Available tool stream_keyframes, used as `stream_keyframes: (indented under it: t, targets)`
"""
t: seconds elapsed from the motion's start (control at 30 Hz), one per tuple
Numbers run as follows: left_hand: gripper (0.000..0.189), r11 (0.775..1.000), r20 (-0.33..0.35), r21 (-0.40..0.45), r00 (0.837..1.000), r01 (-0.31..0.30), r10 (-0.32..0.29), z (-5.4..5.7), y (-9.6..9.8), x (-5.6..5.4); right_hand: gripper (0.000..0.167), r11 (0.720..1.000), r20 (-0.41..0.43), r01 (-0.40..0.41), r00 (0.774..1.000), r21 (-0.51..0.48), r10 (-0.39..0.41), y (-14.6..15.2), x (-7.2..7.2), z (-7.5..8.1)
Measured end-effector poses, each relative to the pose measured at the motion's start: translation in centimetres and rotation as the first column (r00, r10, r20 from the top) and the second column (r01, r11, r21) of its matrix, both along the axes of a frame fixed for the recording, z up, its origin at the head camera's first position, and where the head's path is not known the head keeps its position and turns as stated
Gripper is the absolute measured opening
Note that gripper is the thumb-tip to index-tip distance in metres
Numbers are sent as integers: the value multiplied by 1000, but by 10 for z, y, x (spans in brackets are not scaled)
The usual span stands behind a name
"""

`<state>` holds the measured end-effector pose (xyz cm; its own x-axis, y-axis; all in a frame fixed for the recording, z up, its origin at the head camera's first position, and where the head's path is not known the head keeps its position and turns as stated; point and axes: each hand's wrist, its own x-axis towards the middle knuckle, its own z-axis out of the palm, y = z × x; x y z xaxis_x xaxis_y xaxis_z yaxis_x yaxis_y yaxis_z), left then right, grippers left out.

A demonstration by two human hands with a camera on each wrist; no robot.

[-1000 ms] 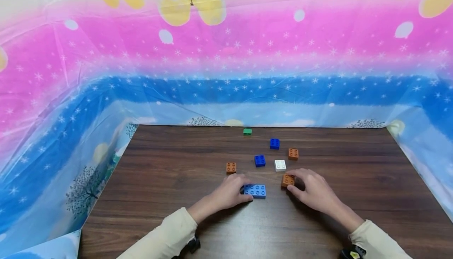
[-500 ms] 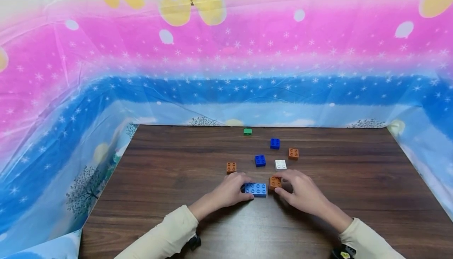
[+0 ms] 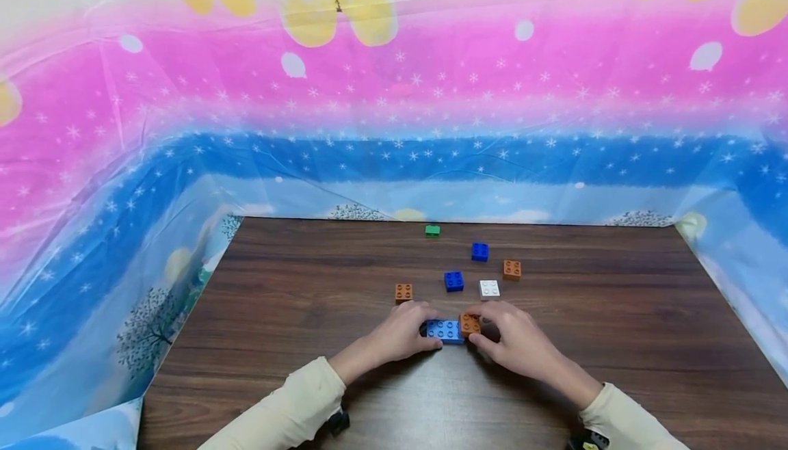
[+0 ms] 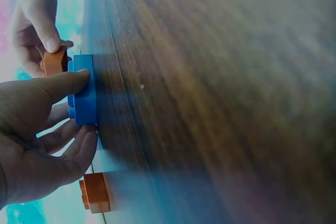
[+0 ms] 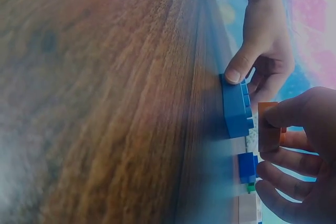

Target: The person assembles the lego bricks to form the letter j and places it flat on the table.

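My left hand [image 3: 403,332] holds a light blue eight-stud toy brick [image 3: 444,330] by its left end, thumb on the near side, with the brick lying on the table. Between the thumb and fingers of my right hand [image 3: 517,340] is an orange four-stud brick [image 3: 470,325]. It overlaps the blue brick's right end in the head view. From the right wrist view, the orange brick [image 5: 269,127] is raised just off the studs of the blue brick [image 5: 236,106]. Another orange brick [image 3: 403,292] lies just beyond my left hand.
Past my hands, a white brick [image 3: 489,289], a dark blue brick [image 3: 453,281], a second dark blue brick [image 3: 480,252] and an orange brick [image 3: 512,269] lie loose. A green brick [image 3: 433,230] is near the table's far edge, where a printed cloth [image 3: 394,156] hangs.
My right hand has carried the orange brick leftward, from the table right of the blue brick to over its right end. The left hand has stayed in place on the blue brick.
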<state>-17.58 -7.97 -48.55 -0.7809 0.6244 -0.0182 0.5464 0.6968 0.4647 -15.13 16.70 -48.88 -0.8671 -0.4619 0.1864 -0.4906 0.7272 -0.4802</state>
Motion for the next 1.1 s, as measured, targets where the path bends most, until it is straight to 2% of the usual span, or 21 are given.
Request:
stream_keyframes:
  t: [0.4,1.1]
  targets:
    - [43,1000,-7,5,1000,-4,4,-1,1,0,38,999,-25,-40,999,18,41,-1,-1,-3]
    - [44,1000,-2,0,1000,-23,23,-2,0,0,38,996,-25,-46,999,80,48,-4,-4,-1]
